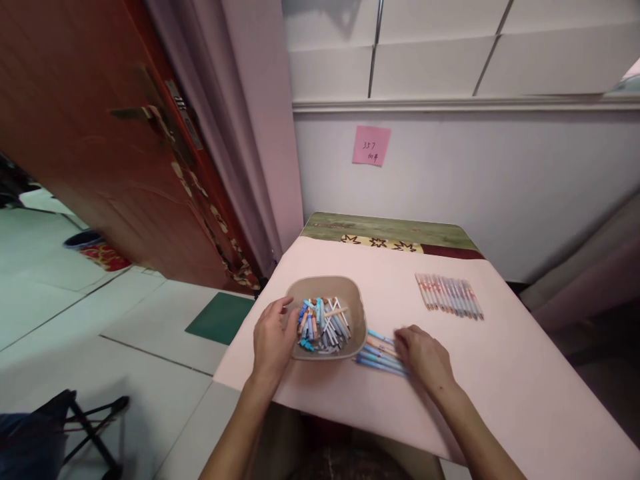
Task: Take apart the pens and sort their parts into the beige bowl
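A beige plastic basin [357, 340] stands near the table's front left. In it lie several short blue, grey and orange pen parts [320, 320] and thin white sticks. My left hand [273, 337] is at the basin's left rim, with the thumb over the edge and the fingers bent along its side. Just right of the basin, several blue and peach pens [377, 357] lie side by side. My right hand [425, 353] is at their right ends, its fingers curled together over a pen; the fingertips are partly hidden and slightly blurred.
A neat row of pens [450, 295] lies farther back on the right of the pink-covered table [480, 373]. A pink note [371, 145] sticks to the wall behind. Left are a reddish door [130, 153], a green mat [220, 317] and a folding stool [90, 427].
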Tool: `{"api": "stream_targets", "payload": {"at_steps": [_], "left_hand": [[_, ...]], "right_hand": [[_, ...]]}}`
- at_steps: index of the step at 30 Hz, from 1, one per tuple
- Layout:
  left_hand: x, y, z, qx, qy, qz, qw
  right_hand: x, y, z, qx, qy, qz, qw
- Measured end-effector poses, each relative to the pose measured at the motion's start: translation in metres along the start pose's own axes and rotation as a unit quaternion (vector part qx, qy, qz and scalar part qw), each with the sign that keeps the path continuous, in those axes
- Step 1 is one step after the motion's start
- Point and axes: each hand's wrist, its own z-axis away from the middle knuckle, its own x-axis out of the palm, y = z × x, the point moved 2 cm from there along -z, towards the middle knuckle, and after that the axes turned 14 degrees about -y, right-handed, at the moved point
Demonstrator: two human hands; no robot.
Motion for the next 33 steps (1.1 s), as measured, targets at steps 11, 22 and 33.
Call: {"api": "stream_targets", "payload": {"at_steps": [11,22,33], "left_hand": [[0.008,0.020,0.004,-0.078,-0.056,0.329,0.939],[0.046,0.066,0.013,-0.153,-0.205,0.657,0.708],[0.046,0.056,0.011,-0.179,-0.132,0.663,0.715]], "right_hand": [[-0.018,0.006,0.009,0.007,0.065,-0.244,0.968],[-0.010,-0.102,0.016,-0.161,-0.275,-0.751,0.578],[-0.011,-0.101,0.014,-0.181,-0.180,-0.716,0.650]]}}
